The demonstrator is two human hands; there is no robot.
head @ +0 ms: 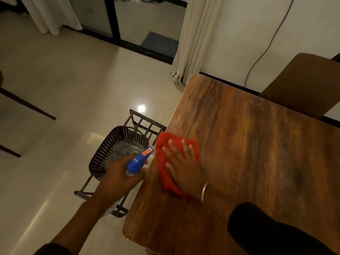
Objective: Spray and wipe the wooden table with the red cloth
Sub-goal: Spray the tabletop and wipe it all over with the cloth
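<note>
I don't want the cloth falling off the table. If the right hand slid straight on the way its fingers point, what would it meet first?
Probably nothing solid: the right hand points up-left, so the table edge comes first.

- The wooden table (257, 153) fills the right and near part of the view; its top shows dark grain streaks.
- 1 red cloth (165, 166) lies flat on the table at its left edge, with the right hand (184, 162) pressed flat on it, fingers spread.
- The glossy tiled floor (73, 89) lies to the left; a black rack (128, 153) stands on it just beside the table's left edge.
</note>
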